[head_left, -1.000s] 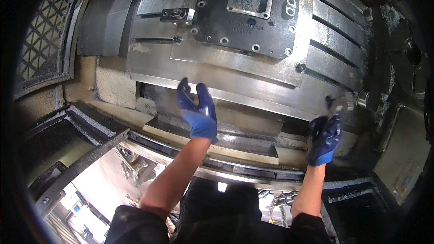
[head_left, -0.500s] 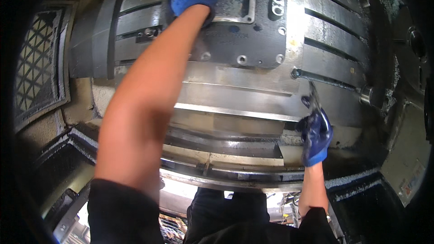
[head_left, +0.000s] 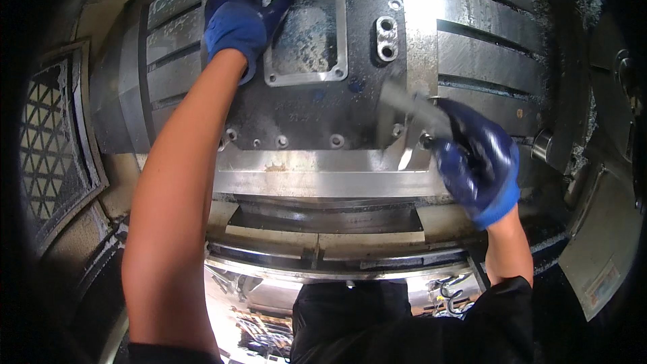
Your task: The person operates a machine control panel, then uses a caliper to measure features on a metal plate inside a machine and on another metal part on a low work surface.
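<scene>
A large dark metal plate lies on the slotted machine table. It has bolt holes along its edges and a raised bright rectangular rim around a recess. My left hand, in a blue coated glove, rests on the plate's left part with fingers spread and thumb beside the rim. My right hand, gloved alike, is closed around a flat metal tool. Motion smears the tool, so its kind is unclear. It reaches over the plate's lower right corner; whether it touches there I cannot tell.
The slotted table spreads to both sides of the plate. A round metal post stands right of my right hand. At the left is a grid-patterned panel. Metal chips lie along the right side. A metal ledge runs in front of me.
My right hand has moved up with the tool, toward the plate's lower right corner. My left hand has shifted left on the plate, its fingers more spread. The whole view has also shifted.
</scene>
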`<act>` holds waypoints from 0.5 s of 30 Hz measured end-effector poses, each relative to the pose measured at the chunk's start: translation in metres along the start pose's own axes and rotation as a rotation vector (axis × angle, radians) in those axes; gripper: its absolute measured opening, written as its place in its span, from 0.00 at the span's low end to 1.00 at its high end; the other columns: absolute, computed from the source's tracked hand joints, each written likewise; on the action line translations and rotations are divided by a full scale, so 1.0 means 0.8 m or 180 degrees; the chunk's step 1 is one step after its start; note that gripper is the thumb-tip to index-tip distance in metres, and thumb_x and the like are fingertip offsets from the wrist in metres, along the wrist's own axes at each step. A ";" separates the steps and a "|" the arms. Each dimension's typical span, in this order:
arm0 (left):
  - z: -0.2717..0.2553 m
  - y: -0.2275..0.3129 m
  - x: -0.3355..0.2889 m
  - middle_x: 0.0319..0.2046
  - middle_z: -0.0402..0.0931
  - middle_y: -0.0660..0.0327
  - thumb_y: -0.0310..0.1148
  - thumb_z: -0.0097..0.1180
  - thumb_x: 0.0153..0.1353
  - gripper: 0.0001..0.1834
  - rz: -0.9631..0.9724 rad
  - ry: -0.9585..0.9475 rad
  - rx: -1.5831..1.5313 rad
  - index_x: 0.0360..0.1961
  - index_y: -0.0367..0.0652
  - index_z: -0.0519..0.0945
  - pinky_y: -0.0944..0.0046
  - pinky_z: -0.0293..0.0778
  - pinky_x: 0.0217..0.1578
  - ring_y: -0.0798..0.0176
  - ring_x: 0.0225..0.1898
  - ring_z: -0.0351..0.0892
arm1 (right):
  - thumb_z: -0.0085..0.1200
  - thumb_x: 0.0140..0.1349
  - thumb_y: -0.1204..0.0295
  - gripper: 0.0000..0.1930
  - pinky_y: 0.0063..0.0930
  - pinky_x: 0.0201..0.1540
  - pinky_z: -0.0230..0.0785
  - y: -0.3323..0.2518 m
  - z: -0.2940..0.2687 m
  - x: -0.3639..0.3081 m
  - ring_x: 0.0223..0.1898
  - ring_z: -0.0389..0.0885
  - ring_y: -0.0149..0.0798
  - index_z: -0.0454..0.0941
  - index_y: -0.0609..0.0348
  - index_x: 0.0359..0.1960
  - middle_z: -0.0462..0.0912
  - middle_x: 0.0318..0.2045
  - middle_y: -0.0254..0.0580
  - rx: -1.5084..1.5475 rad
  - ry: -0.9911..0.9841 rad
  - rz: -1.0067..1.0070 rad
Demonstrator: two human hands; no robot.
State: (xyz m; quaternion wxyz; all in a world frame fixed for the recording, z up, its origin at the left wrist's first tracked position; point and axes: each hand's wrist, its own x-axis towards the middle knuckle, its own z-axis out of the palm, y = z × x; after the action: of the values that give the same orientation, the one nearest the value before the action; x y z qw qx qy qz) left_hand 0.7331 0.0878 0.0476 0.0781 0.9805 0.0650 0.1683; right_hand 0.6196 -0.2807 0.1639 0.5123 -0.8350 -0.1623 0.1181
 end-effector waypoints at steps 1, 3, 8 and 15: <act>-0.008 0.006 0.001 0.64 0.70 0.39 0.64 0.69 0.50 0.53 0.0054 -0.0094 -0.0125 0.72 0.45 0.67 0.45 0.69 0.65 0.35 0.65 0.70 | 0.68 0.63 0.64 0.23 0.34 0.32 0.76 -0.004 -0.007 0.007 0.27 0.86 0.42 0.82 0.60 0.58 0.86 0.29 0.52 -0.0209 -0.0206 -0.0143; 0.000 0.010 -0.005 0.62 0.73 0.41 0.59 0.72 0.50 0.50 0.0244 0.0193 0.0110 0.69 0.42 0.71 0.46 0.70 0.64 0.37 0.63 0.72 | 0.69 0.62 0.64 0.25 0.35 0.34 0.77 -0.004 -0.018 0.017 0.28 0.87 0.44 0.82 0.60 0.59 0.87 0.31 0.53 -0.0462 -0.0510 -0.0109; -0.010 0.017 -0.003 0.62 0.74 0.42 0.53 0.75 0.51 0.46 -0.0002 0.0087 -0.0074 0.67 0.39 0.73 0.49 0.70 0.64 0.39 0.63 0.74 | 0.69 0.61 0.65 0.25 0.36 0.33 0.77 0.025 -0.027 0.024 0.29 0.87 0.46 0.83 0.57 0.59 0.87 0.32 0.53 -0.0682 -0.0543 0.0077; 0.003 0.003 -0.001 0.60 0.74 0.42 0.60 0.73 0.50 0.49 0.0136 0.0120 -0.0379 0.66 0.41 0.71 0.45 0.69 0.64 0.37 0.62 0.72 | 0.71 0.59 0.62 0.26 0.34 0.33 0.77 0.042 -0.034 0.040 0.28 0.88 0.45 0.83 0.55 0.59 0.88 0.32 0.50 -0.0737 -0.0689 0.0049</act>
State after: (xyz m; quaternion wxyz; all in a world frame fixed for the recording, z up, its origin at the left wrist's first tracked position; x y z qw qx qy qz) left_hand 0.7333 0.0853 0.0453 0.1314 0.9719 0.0354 0.1920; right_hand 0.6639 -0.3049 0.1453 0.3912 -0.8721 -0.2227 0.1919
